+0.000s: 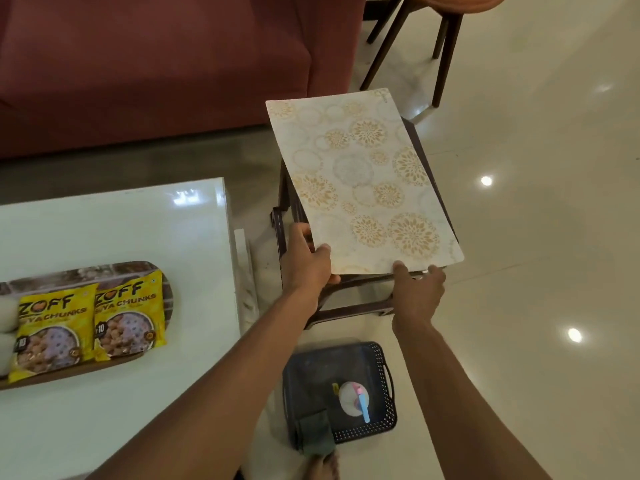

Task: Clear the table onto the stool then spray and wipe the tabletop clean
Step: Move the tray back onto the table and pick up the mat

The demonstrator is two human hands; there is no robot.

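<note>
A cream placemat [363, 181] with gold floral circles lies over the dark brown stool [349, 303] right of the table. My left hand [308, 261] grips the mat's near left corner, and my right hand [419, 289] holds its near edge. The white glossy table [114, 220] at left carries a brown oval tray [138, 271] with two yellow soya chunk packets [90, 320]. On the floor near me, a dark perforated basket [377, 420] holds a spray bottle [353, 398], with a grey-green cloth [315, 434] draped over its rim.
A maroon sofa [156, 71] stands behind the table. A wooden chair's legs [443, 46] rise at the top right on the shiny tiled floor [536, 202]. White rounded objects [7, 317] sit at the tray's left end. My foot [322, 467] is below the basket.
</note>
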